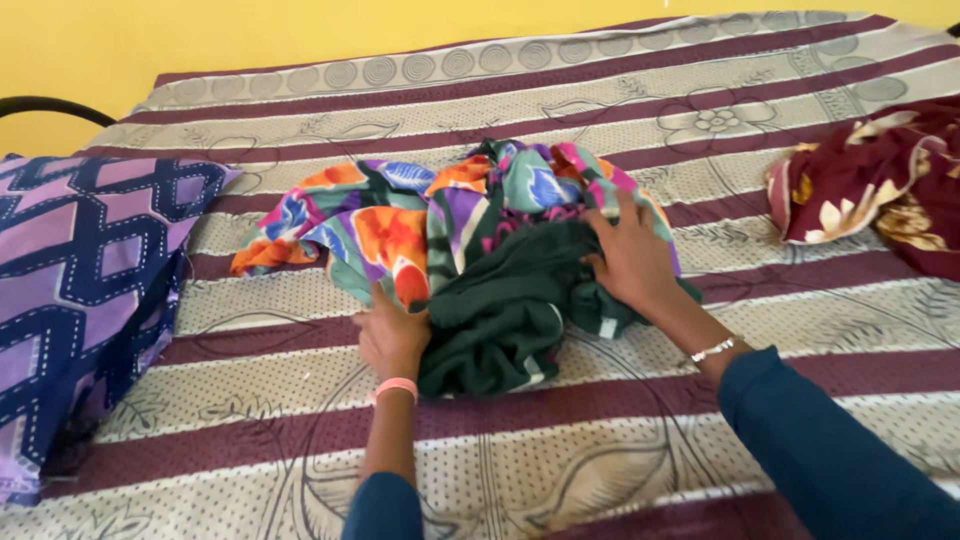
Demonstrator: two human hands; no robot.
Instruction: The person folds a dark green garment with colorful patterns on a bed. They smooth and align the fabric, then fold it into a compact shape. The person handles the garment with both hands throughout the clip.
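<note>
— Left hand: fingers curled into the edge of the dark green cloth, gripping it, pink band at the wrist. Right hand?

— Spread flat, pressing on the same green heap, clasping nothing, silver bracelet behind. Bright flowered cloth bunched just beyond both sets of fingertips, on the striped bedsheet

— Best pinched at the hem, then smoothed outward; soft, limp, creased stuff

— Purple pillow well left of the fingers, maroon flowered cloth well right
</note>
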